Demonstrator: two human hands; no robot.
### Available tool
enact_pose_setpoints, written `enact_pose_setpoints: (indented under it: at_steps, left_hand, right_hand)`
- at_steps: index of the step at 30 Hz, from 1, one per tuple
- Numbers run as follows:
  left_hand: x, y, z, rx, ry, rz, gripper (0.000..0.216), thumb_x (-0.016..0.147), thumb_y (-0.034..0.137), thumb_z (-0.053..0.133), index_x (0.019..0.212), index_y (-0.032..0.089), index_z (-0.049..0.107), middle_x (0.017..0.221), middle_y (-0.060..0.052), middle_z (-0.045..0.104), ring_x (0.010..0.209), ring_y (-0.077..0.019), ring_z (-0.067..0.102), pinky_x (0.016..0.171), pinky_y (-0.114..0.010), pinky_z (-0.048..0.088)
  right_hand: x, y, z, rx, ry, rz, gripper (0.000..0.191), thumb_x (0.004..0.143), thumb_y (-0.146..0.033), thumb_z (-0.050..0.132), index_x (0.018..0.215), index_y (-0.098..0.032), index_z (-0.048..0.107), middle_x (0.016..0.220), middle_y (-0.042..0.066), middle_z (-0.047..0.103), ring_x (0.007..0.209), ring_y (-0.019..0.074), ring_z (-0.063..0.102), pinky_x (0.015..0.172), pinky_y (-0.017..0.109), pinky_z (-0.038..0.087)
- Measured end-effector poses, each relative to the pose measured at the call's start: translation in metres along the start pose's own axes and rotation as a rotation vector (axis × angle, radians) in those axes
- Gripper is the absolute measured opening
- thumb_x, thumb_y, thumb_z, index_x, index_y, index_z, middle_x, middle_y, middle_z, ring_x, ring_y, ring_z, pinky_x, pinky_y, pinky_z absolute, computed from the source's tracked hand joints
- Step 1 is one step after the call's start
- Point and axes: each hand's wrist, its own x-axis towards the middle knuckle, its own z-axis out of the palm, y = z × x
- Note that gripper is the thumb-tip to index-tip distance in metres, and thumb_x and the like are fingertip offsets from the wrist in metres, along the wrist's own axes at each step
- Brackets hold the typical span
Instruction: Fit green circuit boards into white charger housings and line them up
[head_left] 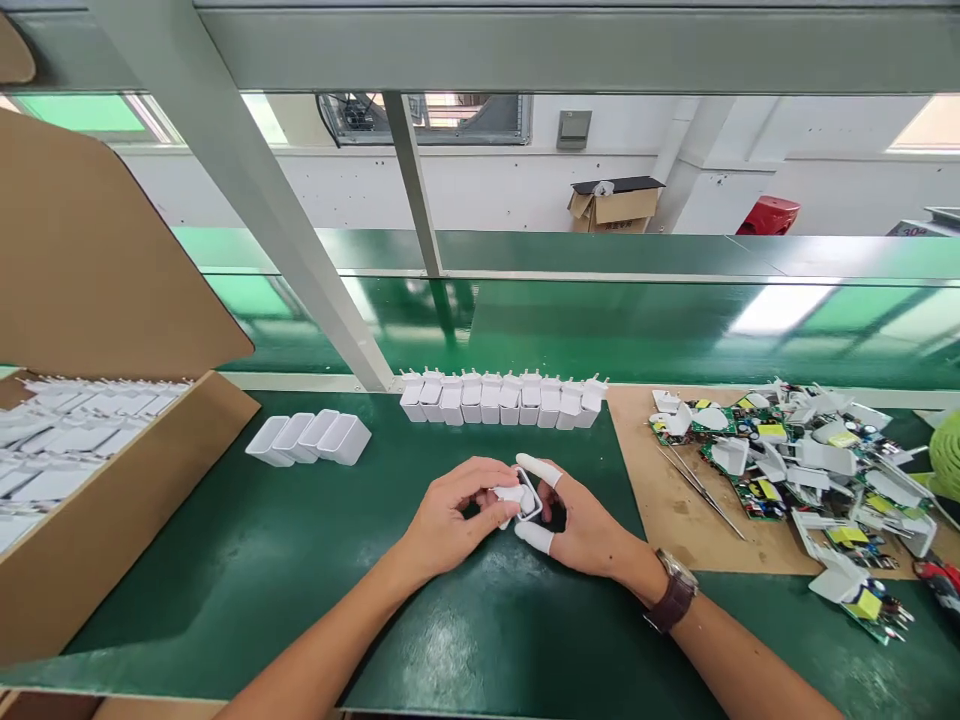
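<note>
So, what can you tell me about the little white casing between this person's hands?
The white casing looks like smooth plastic. Mainly its open end shows: a four-sided rim with rounded corners, tilted. It is held over the green tabletop, between the white-covered fingers of the right hand. The left hand holds a white piece at the opening; how far that goes in is hidden.

Hands [457, 510] between carton [142, 510] and circuit boards [825, 460]
</note>
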Motion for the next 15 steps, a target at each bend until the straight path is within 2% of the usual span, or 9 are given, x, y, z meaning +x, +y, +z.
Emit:
enact_pose_setpoints:
  at_steps: [3, 6, 9, 13, 15]
  left_hand:
    - [0.003, -0.001, 0.009, 0.104, 0.109, -0.033, 0.014, 0.089, 0.033, 0.077, 0.097, 0.021, 0.077, 0.090, -0.005, 0.075, 0.064, -0.0121, 0.063, 0.057, -0.024, 0.054]
    - [0.006, -0.002, 0.018, 0.211, 0.162, 0.069, 0.013, 0.089, 0.032, 0.078, 0.094, 0.020, 0.076, 0.086, -0.004, 0.072, 0.069, -0.0137, 0.064, 0.061, -0.025, 0.054]
    - [0.009, -0.002, 0.021, 0.298, 0.148, 0.144, 0.011, 0.093, 0.030, 0.073, 0.098, 0.021, 0.074, 0.091, -0.006, 0.071, 0.081, -0.0164, 0.067, 0.068, -0.027, 0.056]
    - [0.013, -0.006, 0.017, 0.340, 0.054, 0.108, 0.013, 0.098, 0.032, 0.067, 0.102, 0.021, 0.072, 0.097, -0.006, 0.070, 0.081, -0.0148, 0.067, 0.071, -0.026, 0.056]
    - [0.011, -0.007, 0.016, 0.355, 0.022, 0.090, 0.016, 0.099, 0.035, 0.064, 0.102, 0.021, 0.071, 0.098, -0.006, 0.069, 0.082, -0.0152, 0.067, 0.074, -0.027, 0.057]
  right_hand:
    - [0.003, 0.002, 0.007, 0.098, 0.009, 0.028, 0.086, 0.083, -0.037, 0.081, 0.156, -0.026, 0.036, 0.089, -0.001, 0.054, 0.073, 0.0170, 0.053, 0.075, 0.039, 0.053]
    - [0.006, 0.002, 0.012, 0.154, 0.020, 0.032, 0.092, 0.080, -0.042, 0.084, 0.155, -0.022, 0.035, 0.111, 0.007, 0.058, 0.079, 0.0173, 0.057, 0.080, 0.040, 0.055]
    - [0.006, 0.004, 0.014, 0.164, 0.025, 0.041, 0.094, 0.080, -0.042, 0.084, 0.156, -0.021, 0.033, 0.121, 0.010, 0.058, 0.088, 0.0195, 0.060, 0.086, 0.042, 0.055]
    - [0.006, 0.008, 0.015, 0.135, 0.050, 0.029, 0.092, 0.080, -0.038, 0.084, 0.156, -0.020, 0.034, 0.110, 0.007, 0.060, 0.085, 0.0189, 0.059, 0.086, 0.043, 0.056]
    - [0.006, 0.009, 0.015, 0.139, 0.061, 0.022, 0.092, 0.079, -0.037, 0.084, 0.155, -0.021, 0.035, 0.111, 0.007, 0.061, 0.084, 0.0183, 0.059, 0.086, 0.043, 0.056]
